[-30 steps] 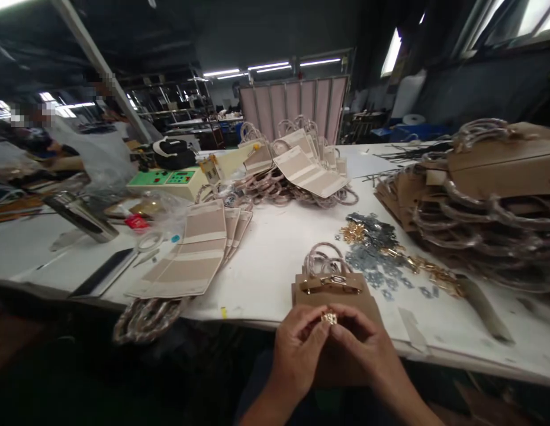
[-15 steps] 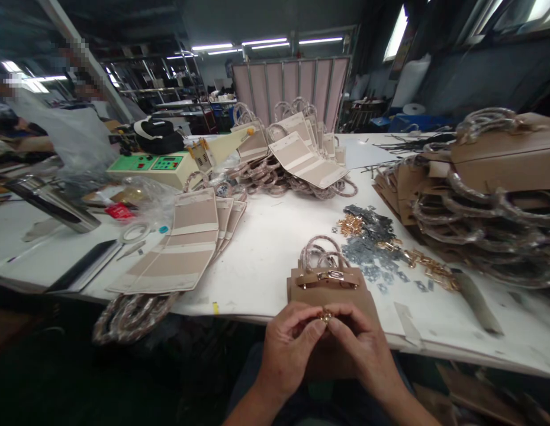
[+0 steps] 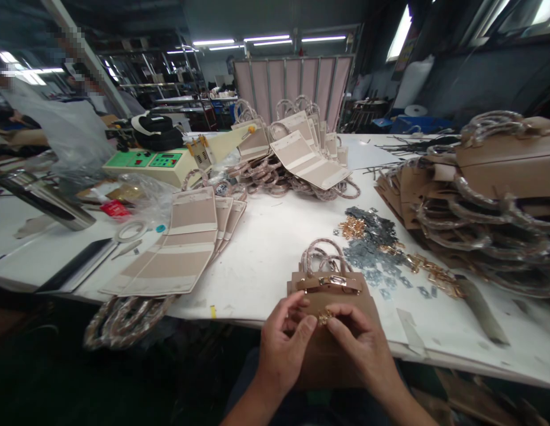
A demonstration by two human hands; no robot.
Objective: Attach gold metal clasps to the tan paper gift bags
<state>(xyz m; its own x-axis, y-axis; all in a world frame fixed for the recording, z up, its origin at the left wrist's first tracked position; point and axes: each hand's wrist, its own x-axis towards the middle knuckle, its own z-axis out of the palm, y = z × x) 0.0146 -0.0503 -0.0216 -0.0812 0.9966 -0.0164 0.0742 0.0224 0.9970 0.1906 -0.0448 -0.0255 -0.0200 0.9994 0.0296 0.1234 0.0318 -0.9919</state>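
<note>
A brown handbag (image 3: pixel 334 355) with plastic-wrapped handles and a metal clasp on its strap leans over the table's front edge toward me. Above its front, my right hand (image 3: pixel 357 334) pinches a small gold metal fitting (image 3: pixel 323 318) between thumb and forefinger; the exact kind of piece is too small to make out. Just left of the fitting, my left hand (image 3: pixel 288 337) has its thumb and curled fingers apart, with nothing seen between them. Behind the bag, to the right, lie loose gold fittings (image 3: pixel 352 227) and flat grey metal plates (image 3: pixel 376 228).
Brown bags (image 3: pixel 501 160) are piled high at the right. Beige bag panels with wrapped handles (image 3: pixel 190 242) overhang the front edge at left; more panels (image 3: pixel 310 160) stand behind. A steel flask (image 3: pixel 48 201), a notebook (image 3: pixel 77 266) and a control box (image 3: pixel 145 165) occupy the left side.
My left thumb and fingers have come off the gold fitting and spread apart. The right hand keeps its pinch on it. The view has shifted slightly.
</note>
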